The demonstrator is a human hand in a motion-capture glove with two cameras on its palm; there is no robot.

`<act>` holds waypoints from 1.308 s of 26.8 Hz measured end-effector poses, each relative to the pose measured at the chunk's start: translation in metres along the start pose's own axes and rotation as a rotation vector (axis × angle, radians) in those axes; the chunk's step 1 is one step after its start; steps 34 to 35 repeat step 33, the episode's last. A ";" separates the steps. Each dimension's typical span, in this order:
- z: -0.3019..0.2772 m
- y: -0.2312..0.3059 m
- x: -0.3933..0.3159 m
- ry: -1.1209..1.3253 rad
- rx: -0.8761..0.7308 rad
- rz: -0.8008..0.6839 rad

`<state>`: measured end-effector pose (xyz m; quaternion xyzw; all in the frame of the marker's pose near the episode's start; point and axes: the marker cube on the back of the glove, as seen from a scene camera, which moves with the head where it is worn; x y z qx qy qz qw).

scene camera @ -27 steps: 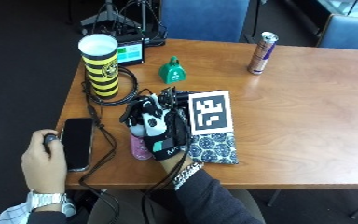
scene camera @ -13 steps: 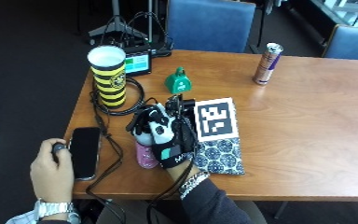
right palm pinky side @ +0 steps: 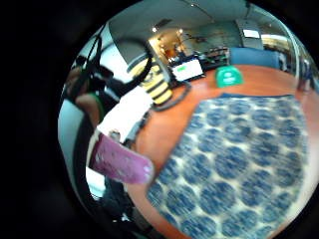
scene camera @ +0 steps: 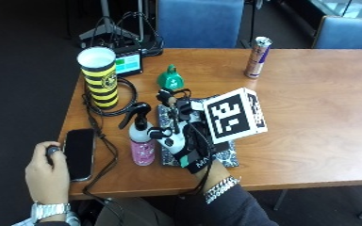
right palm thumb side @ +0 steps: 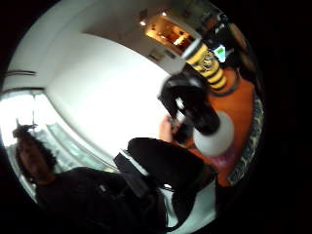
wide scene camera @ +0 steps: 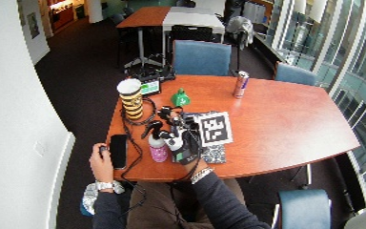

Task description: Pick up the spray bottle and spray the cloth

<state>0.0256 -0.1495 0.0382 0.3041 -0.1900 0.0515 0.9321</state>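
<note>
Spray bottle (scene camera: 141, 141) upright on table (scene camera: 319, 108), just beside patterned cloth (scene camera: 226, 155). Gloved right hand (scene camera: 187, 139) alongside bottle, over cloth, placed for pickup. Finger state around bottle: cannot tell. Bottle apparently not yet lifted.

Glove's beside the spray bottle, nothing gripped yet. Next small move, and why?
Probably slide the gloved right hand sideways and wrap its fingers round the spray bottle. The bottle stands upright on the table right beside the hand, apparently not yet gripped, and the hand rests over the cloth it has to spray.
</note>
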 end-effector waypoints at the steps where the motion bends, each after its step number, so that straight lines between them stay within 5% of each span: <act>1: -0.004 0.005 -0.001 0.070 -0.057 0.014; 9: -0.029 0.049 -0.028 0.435 -0.548 0.032; 35: -0.027 0.089 -0.051 0.593 -0.623 -0.024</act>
